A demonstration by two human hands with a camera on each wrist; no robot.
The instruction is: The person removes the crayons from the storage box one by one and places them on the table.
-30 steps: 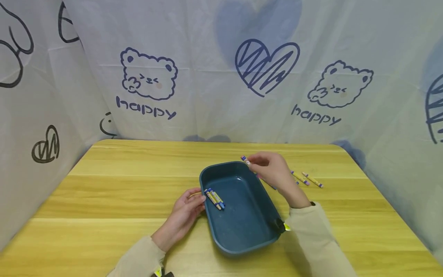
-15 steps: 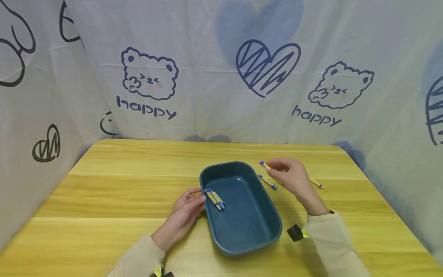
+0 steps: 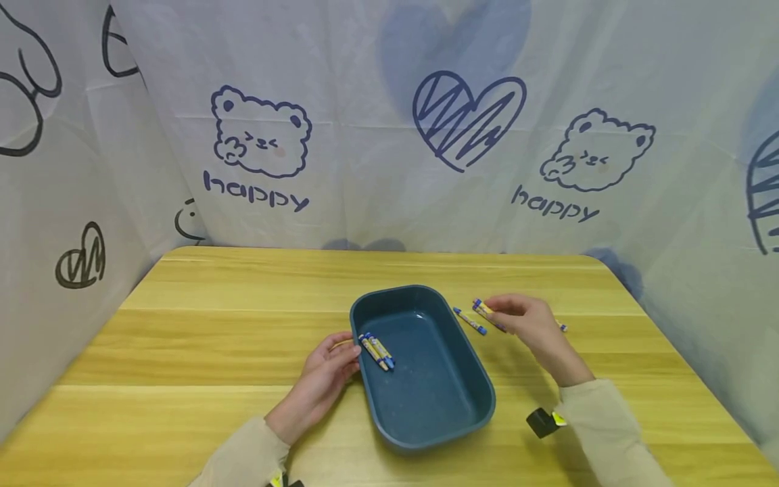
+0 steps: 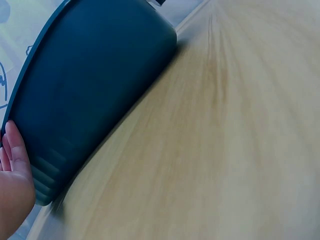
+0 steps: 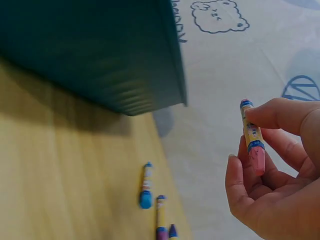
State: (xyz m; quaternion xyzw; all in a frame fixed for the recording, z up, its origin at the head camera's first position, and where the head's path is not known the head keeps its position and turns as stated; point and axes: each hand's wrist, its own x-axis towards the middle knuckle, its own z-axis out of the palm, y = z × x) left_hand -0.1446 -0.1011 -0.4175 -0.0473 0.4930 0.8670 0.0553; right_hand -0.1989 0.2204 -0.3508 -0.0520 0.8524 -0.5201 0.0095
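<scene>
A dark teal plastic bin (image 3: 426,406) stands on the table, turned slightly. My left hand (image 3: 331,368) holds its left side, thumb at the rim; the left wrist view shows this hand (image 4: 17,175) against the outer wall. Crayons (image 3: 377,352) in yellow wrappers lie inside along that wall. To the right of the bin, my right hand (image 3: 526,325) pinches a pink crayon (image 5: 255,145) between thumb and fingers, over the crayons on the table. A blue crayon (image 3: 470,320) lies between bin and hand. Beside it in the right wrist view is a purple-tipped crayon (image 5: 161,217).
Another crayon (image 3: 561,326) shows partly behind the right hand. The wood-grain table (image 3: 213,352) ends at a printed cloth (image 3: 365,189) at the back and sides. A small black camera piece (image 3: 541,423) juts from the right wrist.
My right hand has moved right and lower with its crayon, from the bin's far right rim to above the loose crayons. The left hand and bin have stayed put.
</scene>
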